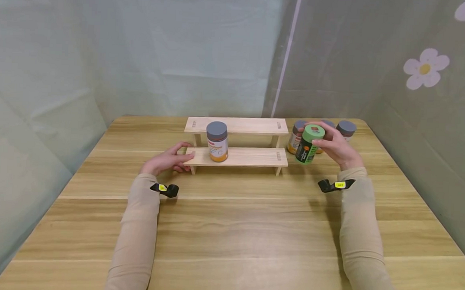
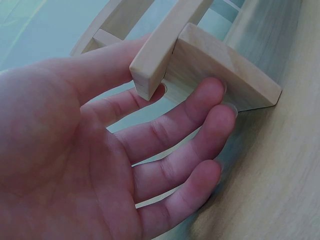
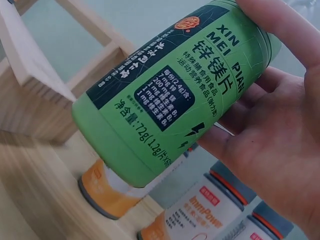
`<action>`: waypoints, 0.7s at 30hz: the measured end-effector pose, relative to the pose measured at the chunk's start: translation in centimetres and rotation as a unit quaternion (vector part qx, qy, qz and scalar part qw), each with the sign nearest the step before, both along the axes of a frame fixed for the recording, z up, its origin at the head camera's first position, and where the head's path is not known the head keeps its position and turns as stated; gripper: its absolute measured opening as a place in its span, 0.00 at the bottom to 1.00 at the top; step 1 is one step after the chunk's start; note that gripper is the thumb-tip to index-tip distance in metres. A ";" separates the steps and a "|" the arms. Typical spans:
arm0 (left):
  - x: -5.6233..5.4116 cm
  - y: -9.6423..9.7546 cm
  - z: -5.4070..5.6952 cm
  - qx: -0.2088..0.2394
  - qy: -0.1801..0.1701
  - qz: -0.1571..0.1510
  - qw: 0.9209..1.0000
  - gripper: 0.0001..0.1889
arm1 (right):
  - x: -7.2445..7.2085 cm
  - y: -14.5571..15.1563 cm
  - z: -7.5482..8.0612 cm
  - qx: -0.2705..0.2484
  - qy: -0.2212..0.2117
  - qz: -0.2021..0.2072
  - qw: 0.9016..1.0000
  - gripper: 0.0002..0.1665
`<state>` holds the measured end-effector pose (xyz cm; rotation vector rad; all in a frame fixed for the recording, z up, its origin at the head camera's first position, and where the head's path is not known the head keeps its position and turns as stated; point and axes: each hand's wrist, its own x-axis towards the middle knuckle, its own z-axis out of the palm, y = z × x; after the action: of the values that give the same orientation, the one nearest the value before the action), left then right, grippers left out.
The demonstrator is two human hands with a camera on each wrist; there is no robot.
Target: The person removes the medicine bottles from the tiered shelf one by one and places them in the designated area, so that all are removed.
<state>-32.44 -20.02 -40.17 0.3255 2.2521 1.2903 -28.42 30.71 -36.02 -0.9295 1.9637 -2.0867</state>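
A two-step wooden shelf (image 1: 251, 156) stands on the table. My left hand (image 1: 167, 160) holds the left end of its lower step, thumb on top and fingers below; in the left wrist view the fingers curve beside the wooden leg (image 2: 225, 70). To the right of the shelf, my right hand (image 1: 338, 150) grips a green supplement bottle (image 1: 307, 149) near its lid. The bottle is tilted in the right wrist view, its label showing. One grey-lidded jar (image 1: 218, 144) with a white and orange label stands upright on the lower step, towards the left.
Behind the right hand are several similar grey-lidded jars, among them one by the shelf (image 1: 293, 143) and one farther right (image 1: 346, 127). The wooden table (image 1: 228, 231) reaches back to a pale curtain (image 1: 182, 52). A grey curtain with flowers (image 1: 432, 123) hangs on the right.
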 end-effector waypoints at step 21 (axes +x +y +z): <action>0.0 -0.1 0.0 0.000 0.000 -0.005 1.000 0.35 | -0.8 1.4 -2.9 -0.006 -0.062 0.061 0.996 0.29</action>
<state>-32.43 -20.09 -40.13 0.3377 2.2486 1.2838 -29.26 32.14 -38.89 -0.8752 1.7885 -2.0400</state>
